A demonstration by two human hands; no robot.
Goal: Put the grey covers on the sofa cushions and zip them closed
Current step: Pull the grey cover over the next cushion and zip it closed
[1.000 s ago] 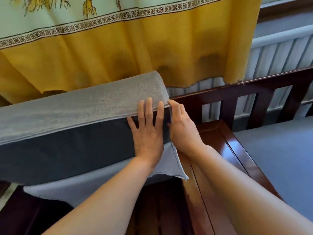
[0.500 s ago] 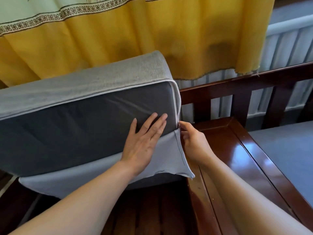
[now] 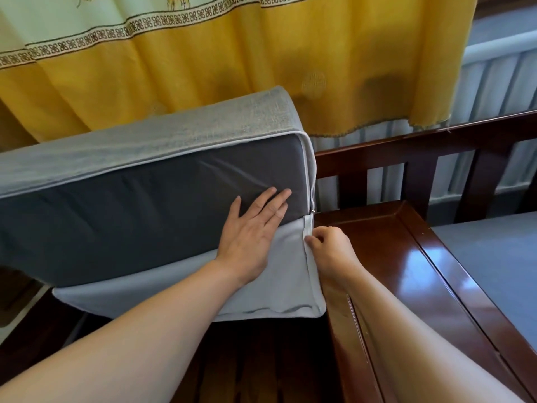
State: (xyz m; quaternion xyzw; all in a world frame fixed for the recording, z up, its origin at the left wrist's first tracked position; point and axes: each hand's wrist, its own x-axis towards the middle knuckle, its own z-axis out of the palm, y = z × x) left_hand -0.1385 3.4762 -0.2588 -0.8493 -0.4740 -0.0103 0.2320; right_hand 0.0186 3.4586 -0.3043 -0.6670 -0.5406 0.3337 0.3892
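The zip slider (image 3: 313, 211) sat just above the right hand (image 3: 331, 251), which pinched the grey cover (image 3: 290, 271); the left hand (image 3: 255, 228) lay flat on the cushion (image 3: 145, 213).

No legible text, label, brand name or number appears anywhere in the head view. The only sign-like marks stand on the yellow curtain (image 3: 261, 59): a repeating ornamental border band (image 3: 130, 29) across the upper left of the frame, and a faint round woven emblem (image 3: 313, 82) right of centre, whose characters, if any, are too blurred to read.
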